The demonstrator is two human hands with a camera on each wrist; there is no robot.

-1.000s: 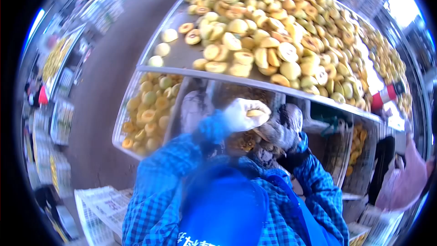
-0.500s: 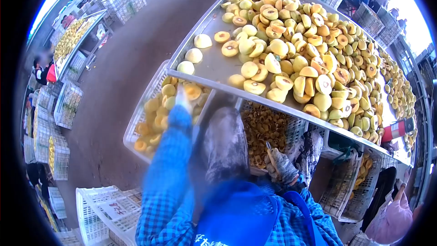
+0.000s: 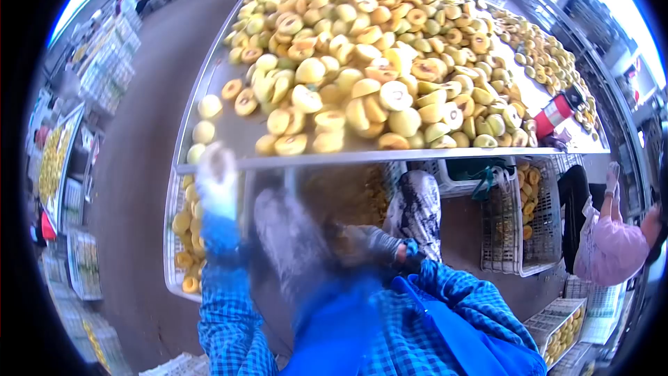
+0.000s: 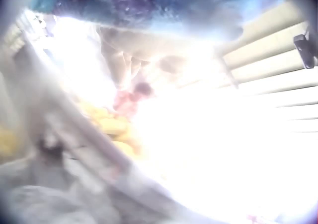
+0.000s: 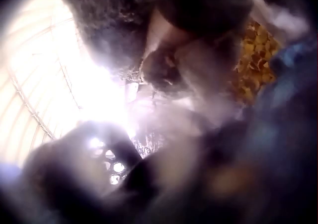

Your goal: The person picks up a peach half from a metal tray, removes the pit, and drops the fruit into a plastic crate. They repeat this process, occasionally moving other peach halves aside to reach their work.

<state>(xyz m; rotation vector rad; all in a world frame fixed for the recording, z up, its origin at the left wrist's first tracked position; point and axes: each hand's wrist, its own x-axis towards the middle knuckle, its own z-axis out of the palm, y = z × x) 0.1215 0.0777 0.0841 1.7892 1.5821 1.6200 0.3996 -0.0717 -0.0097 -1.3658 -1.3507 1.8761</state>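
In a white glove, my left hand [image 3: 217,177] is blurred at the table's front left corner, its fingers by a pale round peach half [image 3: 197,153]. No fruit shows in it. Below it stands a crate of yellow peach halves [image 3: 182,223]. My right hand [image 3: 379,245], in a grey glove, is low between the knees. Its fingers are curled round a slim brownish-handled tool [image 3: 342,238], blurred now and plainer half a second ago. Beyond it is a crate with brown pits [image 3: 376,198]. The left wrist view is overexposed; the right wrist view is dark and blurred.
A metal-edged table [image 3: 390,161] carries a large heap of halved peaches [image 3: 348,63]. On its right lies a red and black cylinder [image 3: 554,115]. White crates [image 3: 502,237] stand under the right side. A person in pink [image 3: 612,247] sits at the right.
My left hand held a peach half over the lap, reached into the left crate, and is now up at the table corner without it. The right hand has moved left, close to the body.
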